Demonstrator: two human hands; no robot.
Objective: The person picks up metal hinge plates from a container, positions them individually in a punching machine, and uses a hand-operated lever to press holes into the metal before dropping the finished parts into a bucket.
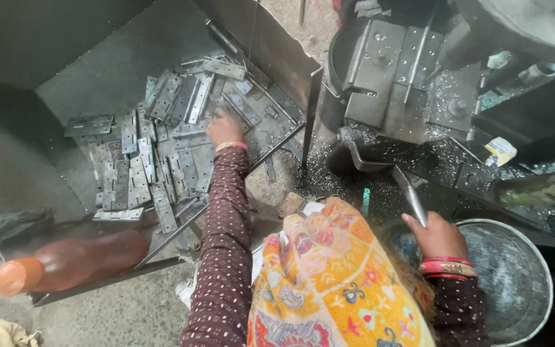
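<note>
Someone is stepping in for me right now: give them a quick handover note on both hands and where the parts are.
Left hand: reaching into the metal tray, fingers on the pile of flat metal hinge plates; whether it grips one cannot be told.
Right hand: closed on the machine's lever handle.
Press machine sits ahead, metal shavings around its base. A round metal basin stands by the right hand.
Done: cannot be told. Left: many plates lie in the tray.

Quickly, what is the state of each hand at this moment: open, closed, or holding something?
Left hand: reaching into the pile of metal hinge plates, fingers on them; grip cannot be told.
Right hand: closed on the metal lever handle.
</note>
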